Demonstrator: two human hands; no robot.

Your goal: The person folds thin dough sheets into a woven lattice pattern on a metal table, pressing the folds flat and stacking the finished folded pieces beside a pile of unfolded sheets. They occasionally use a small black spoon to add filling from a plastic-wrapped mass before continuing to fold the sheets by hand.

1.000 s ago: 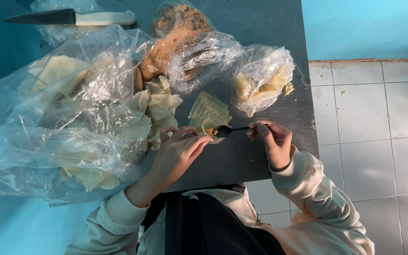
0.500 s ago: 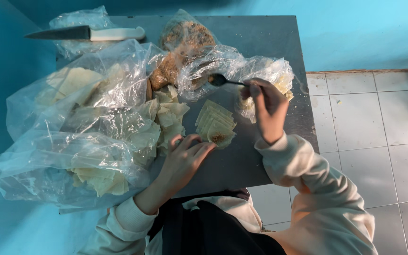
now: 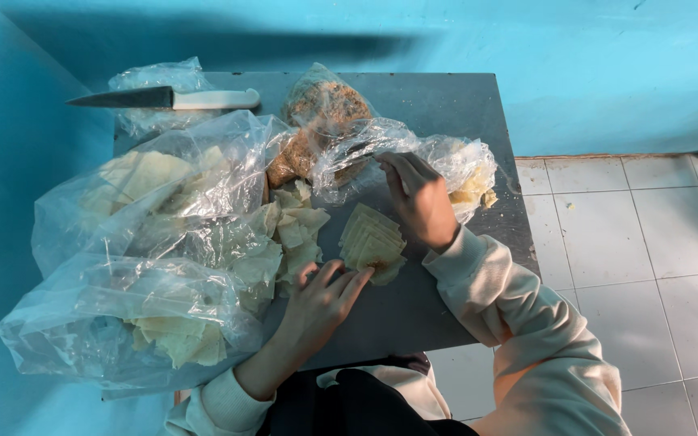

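Step in hand: scooping filling for the wrapper. Right hand [image 3: 420, 200] reaches into the clear filling bag [image 3: 341, 121] just ahead of it, fingers curled; can't tell if it grips anything. Left hand [image 3: 322, 297] lies flat, fingers apart, fingertips touching the fanned wrapper stack [image 3: 372, 241] just ahead of it on the worktop [image 3: 446, 105]. Advice: pin the stack, take a small portion, drop it centre.

Count: 1 knife [image 3: 163, 98] far ahead-left, 1 wrapper stack, at least 4 plastic bags.

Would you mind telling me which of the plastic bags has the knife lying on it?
The small bag at the table's far left corner. The knife lies across it; the other bags hold wrappers or filling, and nothing lies on them.
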